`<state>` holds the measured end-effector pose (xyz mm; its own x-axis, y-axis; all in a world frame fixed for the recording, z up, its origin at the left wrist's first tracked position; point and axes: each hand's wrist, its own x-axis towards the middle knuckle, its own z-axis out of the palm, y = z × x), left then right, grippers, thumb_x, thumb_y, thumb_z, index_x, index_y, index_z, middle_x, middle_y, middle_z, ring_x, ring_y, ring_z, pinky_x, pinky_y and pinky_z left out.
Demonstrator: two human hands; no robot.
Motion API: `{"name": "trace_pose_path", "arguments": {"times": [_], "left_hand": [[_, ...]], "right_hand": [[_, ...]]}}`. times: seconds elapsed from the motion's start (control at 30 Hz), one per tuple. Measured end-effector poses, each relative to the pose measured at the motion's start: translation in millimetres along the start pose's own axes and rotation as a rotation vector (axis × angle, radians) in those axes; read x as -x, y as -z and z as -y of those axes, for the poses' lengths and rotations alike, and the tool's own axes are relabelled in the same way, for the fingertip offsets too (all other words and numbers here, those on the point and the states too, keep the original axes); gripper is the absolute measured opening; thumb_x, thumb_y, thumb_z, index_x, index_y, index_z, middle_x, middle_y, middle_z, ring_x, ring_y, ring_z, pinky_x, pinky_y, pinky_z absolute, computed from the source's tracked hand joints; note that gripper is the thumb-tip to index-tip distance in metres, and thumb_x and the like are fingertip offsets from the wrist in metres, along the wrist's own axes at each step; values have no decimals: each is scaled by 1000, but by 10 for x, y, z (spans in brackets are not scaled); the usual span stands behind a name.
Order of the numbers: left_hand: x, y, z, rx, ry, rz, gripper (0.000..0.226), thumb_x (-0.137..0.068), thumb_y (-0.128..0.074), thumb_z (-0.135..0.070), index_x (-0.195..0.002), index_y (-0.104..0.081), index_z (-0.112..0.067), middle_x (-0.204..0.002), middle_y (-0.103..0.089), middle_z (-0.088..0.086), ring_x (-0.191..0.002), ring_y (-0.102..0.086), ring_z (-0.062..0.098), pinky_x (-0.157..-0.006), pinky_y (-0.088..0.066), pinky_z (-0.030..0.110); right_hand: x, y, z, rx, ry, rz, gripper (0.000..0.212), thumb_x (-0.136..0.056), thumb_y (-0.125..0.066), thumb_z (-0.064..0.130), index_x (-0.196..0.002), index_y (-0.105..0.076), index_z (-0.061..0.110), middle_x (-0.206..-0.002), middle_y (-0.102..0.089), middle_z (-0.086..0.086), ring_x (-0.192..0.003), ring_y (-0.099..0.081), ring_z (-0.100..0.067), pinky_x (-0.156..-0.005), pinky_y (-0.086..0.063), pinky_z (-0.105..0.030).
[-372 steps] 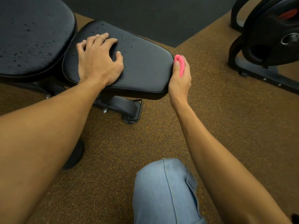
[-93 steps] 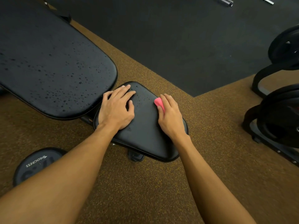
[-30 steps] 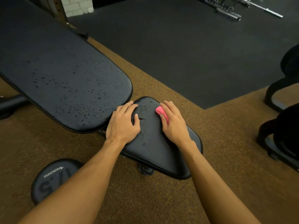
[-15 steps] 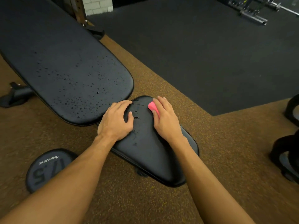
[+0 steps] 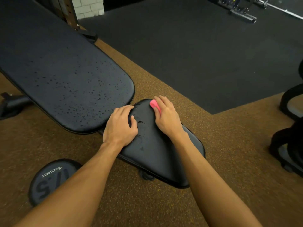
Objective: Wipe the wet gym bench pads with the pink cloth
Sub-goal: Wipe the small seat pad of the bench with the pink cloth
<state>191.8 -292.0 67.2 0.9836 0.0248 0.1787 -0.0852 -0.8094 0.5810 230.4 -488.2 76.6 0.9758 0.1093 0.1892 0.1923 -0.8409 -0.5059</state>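
The small black seat pad (image 5: 157,154) lies in the middle of the view, with a few water drops left near its far end. My right hand (image 5: 167,117) presses the folded pink cloth (image 5: 155,104) flat on the pad's far right corner; most of the cloth is hidden under my fingers. My left hand (image 5: 120,126) rests palm down on the pad's left edge, fingers spread, holding nothing. The long black back pad (image 5: 65,71) stretches up and left, dotted with many water drops.
A black weight plate (image 5: 50,179) marked 17.5 lies on the brown floor at lower left. Black weight racks (image 5: 290,128) stand at the right edge. A dark rubber mat (image 5: 196,46) covers the floor beyond, with a barbell (image 5: 278,9) at top right.
My right hand has slid the pink cloth toward the far end of the seat pad. The left hand has stayed on the pad's left edge. The view has shifted slightly.
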Motion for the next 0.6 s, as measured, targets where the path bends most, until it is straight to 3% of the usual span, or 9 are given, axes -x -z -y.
{"name": "trace_pose_path", "arguments": {"times": [0.1, 0.23, 0.43, 0.5, 0.6], "left_hand": [[9, 7, -3, -22, 14, -24, 42, -100, -54, -26, -140, -62, -15, -136, -67, 1, -127, -56, 20, -108, -47, 39], [18, 6, 4, -27, 30, -47, 41, -99, -55, -24, -138, -63, -13, -132, -68, 3, -124, -58, 22, -105, -49, 40], [1, 4, -10, -11, 37, -54, 40, -99, -55, -25, -137, -64, -14, -130, -68, 2, -122, -58, 21, -104, -50, 40], [18, 7, -11, -16, 36, -60, 40, -99, -55, -25, -136, -64, -14, -129, -68, 2, -121, -58, 20, -103, -50, 40], [20, 5, 1, -24, 34, -69, 40, -98, -55, -24, -135, -65, -14, -128, -69, 2, -120, -59, 21, -103, -51, 40]], "right_hand": [[-165, -148, 189, 11, 89, 24, 42, -113, -48, 29, -150, -56, 11, -158, -52, -11, -152, -42, -35, -124, -37, -55], [109, -40, 200, 56, 275, 131, 45, -112, -49, 27, -154, -56, 11, -164, -48, -9, -159, -33, -29, -131, -26, -40], [-52, -34, 141, 21, 36, 14, 44, -114, -47, 30, -153, -55, 10, -161, -49, -11, -157, -35, -34, -131, -28, -46], [-144, -123, 247, 15, 78, 18, 43, -114, -47, 27, -151, -56, 8, -160, -51, -13, -156, -35, -36, -129, -30, -51], [-38, -110, 257, 42, 251, 105, 43, -113, -46, 26, -152, -56, 10, -161, -50, -11, -158, -33, -32, -131, -26, -44]]}}
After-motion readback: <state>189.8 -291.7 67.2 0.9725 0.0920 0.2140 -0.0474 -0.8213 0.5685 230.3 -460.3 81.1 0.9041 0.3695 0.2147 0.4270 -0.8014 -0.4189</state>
